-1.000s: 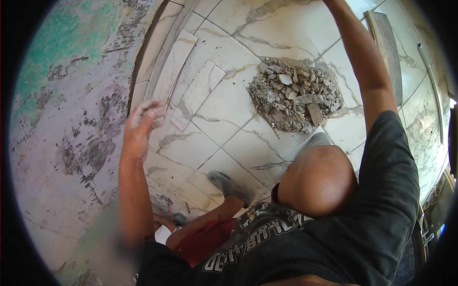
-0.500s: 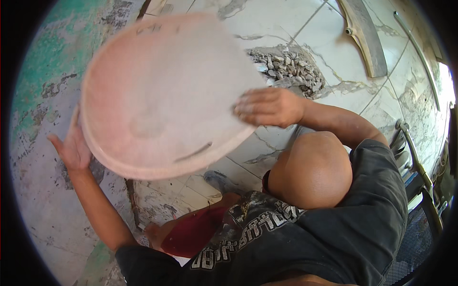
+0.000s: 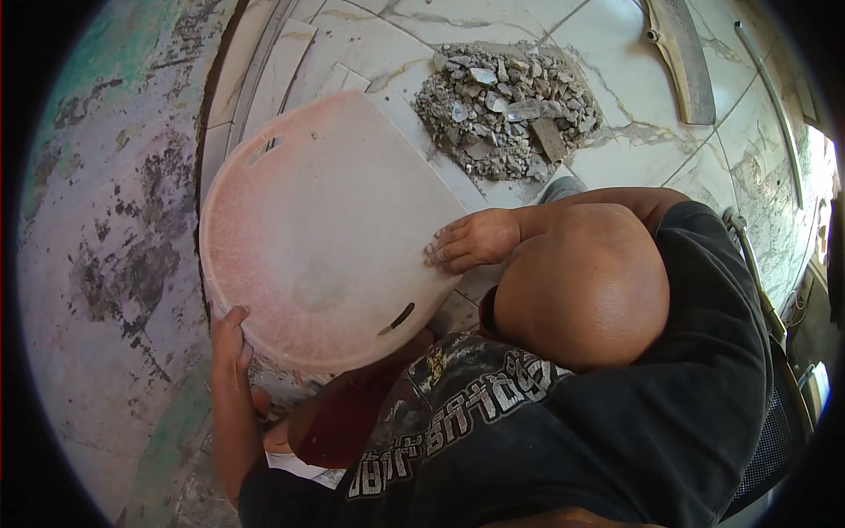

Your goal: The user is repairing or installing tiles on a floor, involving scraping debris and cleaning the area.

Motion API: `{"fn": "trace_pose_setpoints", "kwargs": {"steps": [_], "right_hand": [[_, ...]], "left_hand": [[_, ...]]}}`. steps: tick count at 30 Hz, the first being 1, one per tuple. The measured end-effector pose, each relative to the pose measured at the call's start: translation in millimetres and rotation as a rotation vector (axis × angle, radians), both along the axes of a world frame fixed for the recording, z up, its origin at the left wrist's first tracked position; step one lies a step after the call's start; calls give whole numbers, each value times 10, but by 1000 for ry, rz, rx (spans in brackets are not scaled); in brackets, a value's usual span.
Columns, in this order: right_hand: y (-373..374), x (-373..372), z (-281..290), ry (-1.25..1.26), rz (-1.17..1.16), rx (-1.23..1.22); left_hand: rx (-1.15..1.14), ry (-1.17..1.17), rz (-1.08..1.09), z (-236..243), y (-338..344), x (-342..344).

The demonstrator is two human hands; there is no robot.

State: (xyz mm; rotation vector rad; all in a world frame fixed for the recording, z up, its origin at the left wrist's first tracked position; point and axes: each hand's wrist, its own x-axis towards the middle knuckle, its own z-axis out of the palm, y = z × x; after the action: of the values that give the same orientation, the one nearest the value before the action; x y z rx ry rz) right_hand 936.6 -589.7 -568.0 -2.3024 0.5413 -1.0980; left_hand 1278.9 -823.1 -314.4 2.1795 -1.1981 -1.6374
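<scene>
A wide, pale plastic scoop pan (image 3: 352, 202), tinted pink along its curved raised rim, sits low over the floor, with its straight edge facing a heap of rubble (image 3: 515, 114). Slots pierce the rim at two places. My left hand (image 3: 231, 336) is closed on the curved rim at the near left, its thumb on top. At the right end of the straight edge my right hand (image 3: 475, 242) grips the pan, fingers over its upper face; its thumb is hidden. The heap of broken stones and grit lies just beyond the right hand. Nothing but dust marks shows in the pan.
Marbled tiles (image 3: 370, 35) cover the floor, beside a rough, stained strip (image 3: 132, 264) at left. A curved wooden piece (image 3: 682, 70) and a thin metal pipe (image 3: 775, 114) lie at the far right. My bent bare knee (image 3: 585, 290) is close to my right hand.
The scoop pan has come down and nearer, leaving the rubble heap in full view. Both hands moved with it, still holding it; the left one shifted right and nearer.
</scene>
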Motion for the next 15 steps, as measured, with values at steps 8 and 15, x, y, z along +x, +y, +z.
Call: {"fn": "trace_pose_setpoints", "kwargs": {"steps": [8,15], "right_hand": [[57,-718,-158,115,-502,340],[769,-3116,-403,880,-2020,481]], "left_hand": [[-152,-48,-17,-371,392,-24],[-142,-15,-25,-433,462,-322]]}}
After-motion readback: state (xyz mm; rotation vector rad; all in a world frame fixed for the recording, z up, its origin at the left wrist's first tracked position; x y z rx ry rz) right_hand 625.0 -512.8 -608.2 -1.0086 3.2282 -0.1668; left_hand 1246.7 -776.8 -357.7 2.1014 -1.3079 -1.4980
